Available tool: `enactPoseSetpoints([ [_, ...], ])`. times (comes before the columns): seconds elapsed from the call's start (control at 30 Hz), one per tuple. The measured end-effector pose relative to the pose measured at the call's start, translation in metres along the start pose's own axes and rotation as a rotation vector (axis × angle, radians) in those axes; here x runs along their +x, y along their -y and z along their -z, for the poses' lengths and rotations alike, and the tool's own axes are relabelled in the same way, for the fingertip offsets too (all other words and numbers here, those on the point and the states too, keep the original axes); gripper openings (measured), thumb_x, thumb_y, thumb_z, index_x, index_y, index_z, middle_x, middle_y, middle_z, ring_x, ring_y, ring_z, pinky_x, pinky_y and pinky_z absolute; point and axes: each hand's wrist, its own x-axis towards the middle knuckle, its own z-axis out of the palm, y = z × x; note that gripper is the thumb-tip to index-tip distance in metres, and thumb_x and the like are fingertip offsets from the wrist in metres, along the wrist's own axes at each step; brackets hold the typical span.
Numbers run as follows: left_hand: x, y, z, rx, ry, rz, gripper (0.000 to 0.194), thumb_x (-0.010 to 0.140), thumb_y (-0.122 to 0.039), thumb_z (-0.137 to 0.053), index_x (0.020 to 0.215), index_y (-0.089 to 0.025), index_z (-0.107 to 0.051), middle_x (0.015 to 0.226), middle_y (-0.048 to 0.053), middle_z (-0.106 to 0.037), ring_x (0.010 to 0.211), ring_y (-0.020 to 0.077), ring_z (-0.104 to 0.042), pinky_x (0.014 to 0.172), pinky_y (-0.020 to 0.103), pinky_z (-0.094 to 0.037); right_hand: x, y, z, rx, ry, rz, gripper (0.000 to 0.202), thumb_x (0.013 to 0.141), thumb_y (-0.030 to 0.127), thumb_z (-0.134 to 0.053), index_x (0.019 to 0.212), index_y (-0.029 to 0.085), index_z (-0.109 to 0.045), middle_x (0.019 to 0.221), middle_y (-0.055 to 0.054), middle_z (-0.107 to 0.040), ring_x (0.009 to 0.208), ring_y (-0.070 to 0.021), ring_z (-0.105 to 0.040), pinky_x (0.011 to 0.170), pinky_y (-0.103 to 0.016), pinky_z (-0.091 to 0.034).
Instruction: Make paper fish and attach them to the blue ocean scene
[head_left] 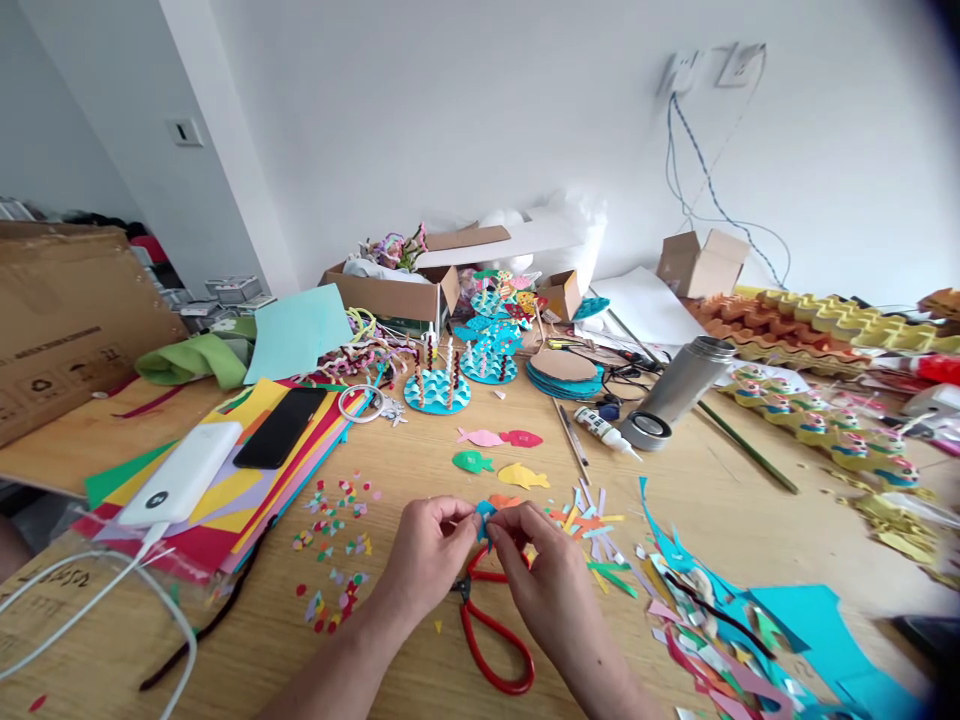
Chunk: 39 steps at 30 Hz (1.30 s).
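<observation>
Between the fingertips of my left hand (431, 550) and my right hand (544, 555) is a small blue paper piece (484, 518), pinched from both sides. Its full outline is hidden by my fingers. Red-handled scissors (504, 683) lie on the table below, partly under my right hand. Just beyond my fingers are paper fish: a pink one (481, 437), a red one (523, 438), a green one (472, 461) and a yellow one (523, 476). An orange paper piece (506, 501) shows right behind my right hand.
Paper confetti (341, 520) is scattered at left, cut scraps (697, 640) at right. Coloured sheets carry a phone (281, 428) and a white power bank (181, 473). Farther back are a glue bottle (602, 430), a metal flask (686, 385), blue discs (564, 388) and a cardboard box (397, 295).
</observation>
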Motion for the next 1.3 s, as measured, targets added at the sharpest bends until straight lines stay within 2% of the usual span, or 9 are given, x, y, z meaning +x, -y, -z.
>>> enactPoseSetpoints([
  [0.1, -0.002, -0.001, -0.001, 0.075, -0.003, -0.049, 0.025, 0.079, -0.026, -0.052, 0.062, -0.014, -0.067, 0.054, 0.0, -0.058, 0.054, 0.0128, -0.05, 0.051, 0.02, -0.036, 0.001, -0.002, -0.001, 0.025, -0.003, -0.042, 0.019, 0.089, 0.03, -0.047, 0.077, 0.019, -0.059, 0.074, -0.005, -0.063, 0.067, -0.0167, -0.058, 0.063, -0.028, -0.044],
  [0.33, -0.004, 0.003, -0.005, 0.247, -0.13, -0.214, 0.017, 0.073, -0.014, -0.056, 0.066, -0.018, -0.071, 0.065, 0.005, -0.067, 0.062, 0.0168, -0.059, 0.061, 0.024, -0.042, 0.001, -0.005, -0.001, 0.049, -0.012, -0.066, 0.02, 0.088, 0.031, -0.048, 0.076, 0.018, -0.059, 0.073, -0.005, -0.065, 0.066, -0.0178, -0.06, 0.063, -0.029, -0.046],
  [0.5, -0.005, 0.008, -0.007, 0.343, -0.131, -0.304, 0.019, 0.075, -0.011, -0.055, 0.068, -0.019, -0.071, 0.064, 0.005, -0.066, 0.063, 0.0169, -0.058, 0.061, 0.024, -0.041, 0.001, -0.005, -0.001, 0.041, -0.007, -0.077, 0.019, 0.087, 0.029, -0.048, 0.076, 0.019, -0.059, 0.072, -0.005, -0.065, 0.064, -0.0176, -0.06, 0.061, -0.028, -0.045],
  [1.3, -0.007, 0.008, -0.011, 0.463, -0.121, -0.36, 0.023, 0.079, -0.009, -0.052, 0.06, -0.016, -0.064, 0.058, 0.003, -0.06, 0.061, 0.0139, -0.053, 0.059, 0.022, -0.037, 0.001, -0.009, -0.004, -0.023, 0.006, -0.091, 0.017, 0.084, 0.028, -0.044, 0.07, 0.02, -0.05, 0.068, -0.003, -0.058, 0.061, -0.0166, -0.055, 0.059, -0.027, -0.041],
])
